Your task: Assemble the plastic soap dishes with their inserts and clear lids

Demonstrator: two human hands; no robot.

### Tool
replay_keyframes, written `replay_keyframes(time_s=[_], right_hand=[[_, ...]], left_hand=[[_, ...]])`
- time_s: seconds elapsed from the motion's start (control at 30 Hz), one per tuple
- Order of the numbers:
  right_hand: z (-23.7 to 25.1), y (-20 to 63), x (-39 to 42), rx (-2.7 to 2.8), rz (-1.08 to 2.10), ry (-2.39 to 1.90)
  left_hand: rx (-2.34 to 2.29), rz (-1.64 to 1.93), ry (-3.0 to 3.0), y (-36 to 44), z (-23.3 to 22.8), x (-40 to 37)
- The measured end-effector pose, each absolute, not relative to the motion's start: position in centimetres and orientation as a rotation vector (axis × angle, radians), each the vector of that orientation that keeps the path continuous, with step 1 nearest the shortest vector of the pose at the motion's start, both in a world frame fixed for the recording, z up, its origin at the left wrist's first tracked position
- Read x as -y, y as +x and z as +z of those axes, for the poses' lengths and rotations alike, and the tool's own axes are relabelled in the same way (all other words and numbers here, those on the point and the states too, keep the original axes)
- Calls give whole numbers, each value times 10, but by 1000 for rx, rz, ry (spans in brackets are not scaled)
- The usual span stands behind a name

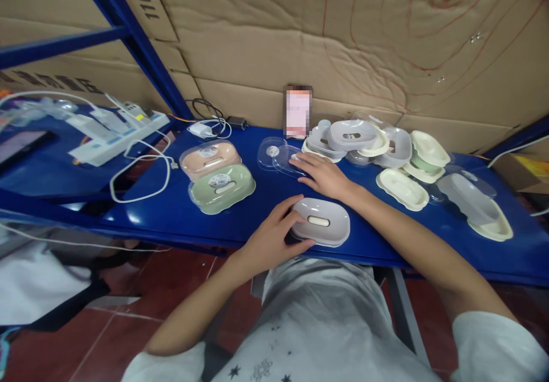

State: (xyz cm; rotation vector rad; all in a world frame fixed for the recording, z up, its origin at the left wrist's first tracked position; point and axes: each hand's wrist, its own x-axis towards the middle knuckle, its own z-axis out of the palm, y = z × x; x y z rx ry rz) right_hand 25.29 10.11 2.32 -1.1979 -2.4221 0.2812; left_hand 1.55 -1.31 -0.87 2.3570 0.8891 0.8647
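Note:
A grey oval soap dish (pixel 338 227) with a cream slotted centre lies at the table's front edge. My left hand (pixel 285 230) grips its left end, thumb at the near side and fingers over the rim. Beyond it, my right hand (pixel 323 173) has its fingers and thumb at the right end of a clear plastic lid (pixel 283 158). That lid overlaps another clear lid (pixel 266 148) bearing a round label. To the left sit a green soap dish (pixel 223 190) and a pink soap dish (pixel 210 160), both under clear labelled lids.
Grey and cream dish parts (pixel 351 135) are piled at the back right, with a cream tray (pixel 402 189) in front. More parts (pixel 476 205) lie at far right. A phone (pixel 298 110) leans on cardboard. A power strip (pixel 120 136) and white cables (pixel 141 199) occupy the left.

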Motion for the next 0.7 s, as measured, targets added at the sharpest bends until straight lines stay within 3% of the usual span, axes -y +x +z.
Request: replay_keyframes(time_s=[0.37,0.7], right_hand=[[25,324,43,2107,444,-1186],[2,287,87,2275,121,-1086]], left_hand=[[-863,1036,2187,18,-19,8],[-819,868,2269,12,-8,7]])
